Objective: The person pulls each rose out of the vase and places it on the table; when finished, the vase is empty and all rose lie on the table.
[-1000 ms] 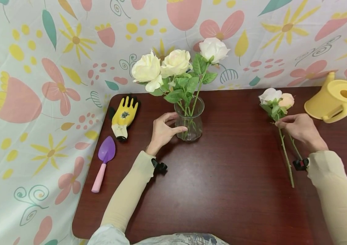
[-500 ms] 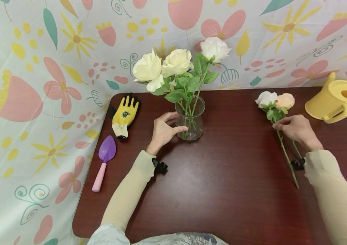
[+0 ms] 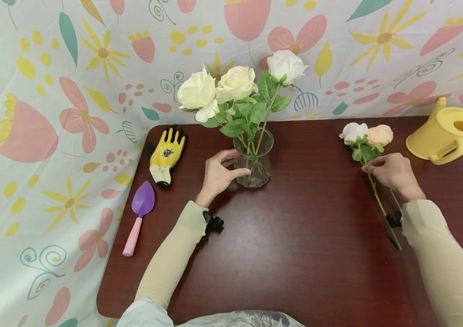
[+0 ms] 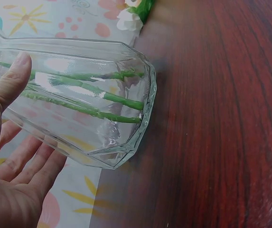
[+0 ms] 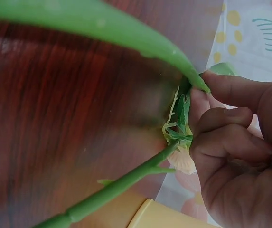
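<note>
My left hand [image 3: 220, 175] holds the clear glass vase [image 3: 261, 171], thumb across its front and fingers on the far side. Inside stand cream and white roses [image 3: 235, 84] with green leaves; the left wrist view shows their stems [image 4: 121, 102] reaching the vase bottom. Over at the right, my right hand [image 3: 395, 175] pinches the stem of a white rose [image 3: 354, 132] just below its leaves. Beside that bloom is a peach rose [image 3: 380, 135], whose stem [image 5: 117, 190] runs apart from the pinched stem [image 5: 102, 23] in the right wrist view.
A yellow watering can [image 3: 435, 136] stands at the back right corner. On the left lie a yellow-and-black glove [image 3: 166, 154] and a purple trowel [image 3: 143, 200] with a pink handle. A patterned cloth [image 3: 104, 104] hangs behind the dark wooden table [image 3: 296, 254].
My right hand has shifted slightly left with the white rose, whose bloom now sits further from the peach one. My left hand stays on the vase.
</note>
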`<state>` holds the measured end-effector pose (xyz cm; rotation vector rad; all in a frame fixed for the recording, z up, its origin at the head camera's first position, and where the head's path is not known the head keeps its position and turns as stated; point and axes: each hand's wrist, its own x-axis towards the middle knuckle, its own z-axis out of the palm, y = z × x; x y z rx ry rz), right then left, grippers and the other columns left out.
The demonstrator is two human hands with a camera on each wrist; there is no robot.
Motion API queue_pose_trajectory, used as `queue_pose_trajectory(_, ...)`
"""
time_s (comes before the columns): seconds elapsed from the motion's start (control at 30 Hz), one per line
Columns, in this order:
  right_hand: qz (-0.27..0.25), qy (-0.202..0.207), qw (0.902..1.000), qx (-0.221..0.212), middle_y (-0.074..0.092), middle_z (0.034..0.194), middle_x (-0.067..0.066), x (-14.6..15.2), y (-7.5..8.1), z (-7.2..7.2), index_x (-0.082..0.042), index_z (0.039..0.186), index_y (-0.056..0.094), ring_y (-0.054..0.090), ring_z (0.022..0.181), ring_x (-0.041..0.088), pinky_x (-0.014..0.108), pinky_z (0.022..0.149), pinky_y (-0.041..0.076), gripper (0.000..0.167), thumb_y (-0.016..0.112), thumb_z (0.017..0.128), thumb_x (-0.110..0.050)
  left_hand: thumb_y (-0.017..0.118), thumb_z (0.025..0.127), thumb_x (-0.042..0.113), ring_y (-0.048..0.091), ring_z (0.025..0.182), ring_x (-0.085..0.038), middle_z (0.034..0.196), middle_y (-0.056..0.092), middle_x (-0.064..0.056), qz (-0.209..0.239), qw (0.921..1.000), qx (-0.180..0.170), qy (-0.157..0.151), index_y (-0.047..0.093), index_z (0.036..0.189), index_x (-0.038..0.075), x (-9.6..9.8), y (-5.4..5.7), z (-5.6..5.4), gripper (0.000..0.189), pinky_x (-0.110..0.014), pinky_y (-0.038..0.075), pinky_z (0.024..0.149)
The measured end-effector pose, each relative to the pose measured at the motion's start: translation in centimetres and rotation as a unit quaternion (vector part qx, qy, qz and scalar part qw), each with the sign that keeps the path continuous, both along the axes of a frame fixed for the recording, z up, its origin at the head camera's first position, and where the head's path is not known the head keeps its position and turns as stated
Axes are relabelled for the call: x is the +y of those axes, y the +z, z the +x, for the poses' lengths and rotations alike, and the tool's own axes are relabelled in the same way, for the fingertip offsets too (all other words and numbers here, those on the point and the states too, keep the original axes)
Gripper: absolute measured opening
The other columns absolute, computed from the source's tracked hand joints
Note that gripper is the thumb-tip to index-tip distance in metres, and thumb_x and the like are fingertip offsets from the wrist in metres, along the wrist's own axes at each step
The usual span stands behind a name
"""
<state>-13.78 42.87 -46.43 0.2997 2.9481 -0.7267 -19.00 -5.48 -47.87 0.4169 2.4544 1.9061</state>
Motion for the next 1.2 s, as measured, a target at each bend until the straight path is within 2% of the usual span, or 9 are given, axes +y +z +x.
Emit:
queue_pose_trajectory(0.2, -0.002, -0.001, 1.0000, -0.003, 0.075, 0.110, 0.033, -0.2, 0.0, 0.0, 0.005, 0.108, 0.082, 0.067, 0.100, 0.047, 0.029, 0.066, 0.047, 0.034, 0.075, 0.102, -0.028, 0.100, 0.080, 0.014, 0.076, 0.124, -0.041, 0.132, 0.076, -0.022, -0.002, 1.0000, 0.000, 0.000, 0.074, 0.135, 0.002, 0.0, -0.1, -0.1, 0.062, -0.049, 0.065, 0.109)
queue_pose_trajectory(0.5, -0.013, -0.016, 0.9997, 0.010, 0.073, 0.120, 0.036, -0.2, -0.7, 0.3, 0.005, 0.112, 0.081, 0.063, 0.113, 0.057, 0.039, 0.078, 0.049, 0.037, 0.076, 0.102, -0.030, 0.099, 0.080, 0.015, 0.076, 0.124, -0.041, 0.132, 0.076, -0.022, -0.001, 1.0000, 0.000, -0.001, 0.074, 0.135, 0.002, -0.1, -0.1, -0.1, 0.062, -0.049, 0.065, 0.109)
queue_pose_trajectory(0.73, -0.031, -0.044, 0.9970, 0.055, 0.080, 0.109, 0.028, -1.2, -0.7, 0.7, 0.003, 0.109, 0.083, 0.066, 0.109, 0.049, 0.022, 0.069, 0.042, 0.036, 0.078, 0.100, -0.031, 0.099, 0.081, 0.015, 0.076, 0.124, -0.041, 0.133, 0.076, -0.021, -0.003, 1.0000, -0.002, -0.001, 0.073, 0.136, 0.002, -0.1, -0.1, -0.1, 0.062, -0.049, 0.065, 0.109)
queue_pose_trajectory(0.8, -0.032, -0.053, 0.9949, 0.080, 0.083, 0.097, 0.020, -1.7, -0.6, 0.7, 0.001, 0.108, 0.084, 0.069, 0.099, 0.039, 0.020, 0.064, 0.041, 0.035, 0.080, 0.099, -0.033, 0.099, 0.080, 0.015, 0.076, 0.124, -0.041, 0.133, 0.076, -0.022, -0.002, 1.0000, -0.001, -0.001, 0.073, 0.136, 0.002, -0.1, -0.1, -0.1, 0.062, -0.049, 0.064, 0.109)
queue_pose_trajectory(0.87, -0.037, -0.061, 0.9923, 0.101, 0.083, 0.082, 0.000, -2.4, -0.3, 0.8, -0.002, 0.108, 0.085, 0.069, 0.087, 0.022, 0.018, 0.062, 0.040, 0.035, 0.081, 0.098, -0.035, 0.099, 0.080, 0.014, 0.076, 0.124, -0.042, 0.133, 0.076, -0.022, -0.001, 1.0000, 0.001, -0.002, 0.073, 0.135, 0.002, -0.1, -0.2, -0.1, 0.062, -0.050, 0.064, 0.110)
queue_pose_trajectory(0.93, -0.044, -0.066, 0.9900, 0.117, 0.074, 0.071, -0.024, -3.2, 0.0, 0.8, -0.004, 0.109, 0.086, 0.061, 0.077, 0.003, 0.016, 0.061, 0.041, 0.034, 0.082, 0.097, -0.036, 0.099, 0.080, 0.014, 0.076, 0.124, -0.042, 0.133, 0.075, -0.023, 0.000, 1.0000, 0.001, -0.002, 0.073, 0.135, 0.001, -0.1, -0.2, -0.1, 0.062, -0.051, 0.064, 0.110)
queue_pose_trajectory(1.0, -0.063, -0.072, 0.9877, 0.124, 0.060, 0.068, -0.041, -4.2, 0.4, 0.8, -0.005, 0.112, 0.085, 0.052, 0.073, -0.009, 0.016, 0.060, 0.042, 0.035, 0.082, 0.098, -0.037, 0.099, 0.080, 0.014, 0.076, 0.124, -0.042, 0.132, 0.075, -0.023, 0.001, 1.0000, 0.001, -0.001, 0.073, 0.135, 0.001, -0.1, -0.2, -0.1, 0.062, -0.051, 0.064, 0.110)
queue_pose_trajectory(1.07, -0.089, -0.074, 0.9849, 0.129, 0.051, 0.067, -0.048, -5.2, 0.8, 0.8, -0.004, 0.115, 0.084, 0.049, 0.071, -0.014, 0.015, 0.059, 0.042, 0.036, 0.081, 0.099, -0.036, 0.099, 0.080, 0.013, 0.076, 0.124, -0.042, 0.132, 0.076, -0.023, 0.002, 1.0000, 0.002, -0.001, 0.073, 0.135, 0.001, -0.1, -0.2, -0.1, 0.062, -0.051, 0.064, 0.109)
queue_pose_trajectory(1.2, -0.148, -0.081, 0.9752, 0.143, 0.055, 0.066, -0.048, -7.4, 1.6, 0.6, -0.003, 0.119, 0.083, 0.053, 0.069, -0.015, 0.015, 0.057, 0.043, 0.038, 0.082, 0.099, -0.036, 0.099, 0.080, 0.012, 0.076, 0.123, -0.042, 0.132, 0.076, -0.024, 0.005, 1.0000, 0.001, -0.002, 0.073, 0.134, 0.000, 0.0, -0.2, -0.1, 0.062, -0.051, 0.064, 0.109)
